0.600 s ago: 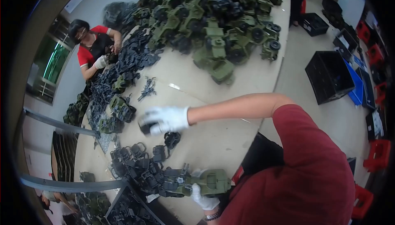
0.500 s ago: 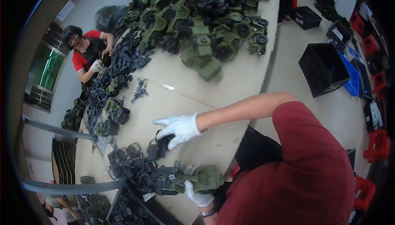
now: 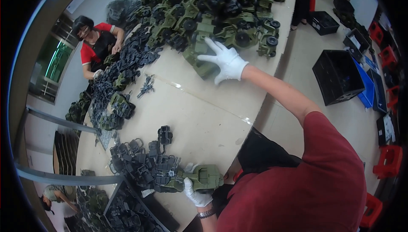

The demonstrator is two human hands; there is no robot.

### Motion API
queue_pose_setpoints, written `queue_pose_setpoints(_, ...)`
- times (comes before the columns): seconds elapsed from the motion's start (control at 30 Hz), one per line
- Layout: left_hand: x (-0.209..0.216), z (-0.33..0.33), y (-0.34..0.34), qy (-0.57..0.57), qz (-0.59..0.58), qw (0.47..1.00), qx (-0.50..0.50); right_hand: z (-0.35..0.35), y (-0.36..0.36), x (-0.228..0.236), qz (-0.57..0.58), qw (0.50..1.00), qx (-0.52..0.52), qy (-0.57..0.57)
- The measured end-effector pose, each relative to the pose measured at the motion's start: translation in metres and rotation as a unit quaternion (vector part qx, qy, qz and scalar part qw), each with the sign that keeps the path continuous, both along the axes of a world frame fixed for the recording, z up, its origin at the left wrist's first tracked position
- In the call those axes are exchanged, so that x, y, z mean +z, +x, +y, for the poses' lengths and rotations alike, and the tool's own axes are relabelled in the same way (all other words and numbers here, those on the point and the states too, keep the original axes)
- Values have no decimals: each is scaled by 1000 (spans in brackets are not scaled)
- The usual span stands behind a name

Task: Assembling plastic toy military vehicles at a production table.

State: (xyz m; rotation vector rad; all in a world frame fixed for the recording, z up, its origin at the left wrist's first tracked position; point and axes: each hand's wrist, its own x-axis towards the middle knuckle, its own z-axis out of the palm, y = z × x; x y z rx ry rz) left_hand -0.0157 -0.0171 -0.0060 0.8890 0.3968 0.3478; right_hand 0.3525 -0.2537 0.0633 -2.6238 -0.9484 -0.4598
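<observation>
My left hand [image 3: 197, 194], in a white glove with a bracelet at the wrist, is closed on the side of a green toy military vehicle [image 3: 209, 176]. The vehicle's front end lies against a heap of dark grey plastic parts [image 3: 131, 164]. My right hand [image 3: 229, 64], also gloved, is stretched out with its fingers spread. It is over another green toy vehicle [image 3: 193, 58] at the near edge of a big pile of vehicles [image 3: 212, 7]; whether it touches is unclear. A dark grey part [image 3: 165, 134] stands at the heap's edge.
The pale table [image 3: 204, 121] carries small grey pieces [image 3: 146, 86] near its middle. Across it, a co-worker in a red-sleeved shirt [image 3: 87, 56] handles parts. A black crate [image 3: 136, 215] of parts is beside the heap. Metal bars [image 3: 68, 178] cross the left side; black boxes [image 3: 338, 77] stand on the floor.
My right hand has moved from the dark grey parts up to the vehicle pile, leaving a part at the heap's edge. My left hand still grips the vehicle. The co-worker's hands have moved apart.
</observation>
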Motion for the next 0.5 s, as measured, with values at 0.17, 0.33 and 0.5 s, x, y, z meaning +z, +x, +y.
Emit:
queue_pose_setpoints(0.17, 5, -2, 2, -6, 10, 1000, -2, 73, 26, -16, -3, 1000, 26, -5)
queue_pose_setpoints(0.33, 7, 0, 1, 14, 17, 1000, 7, 175, 72, -50, 40, 988, 45, 139)
queue_pose_setpoints(0.5, 21, -3, 4, 11, 60, 998, 21, 246, 113, -67, 26, 978, 49, 200)
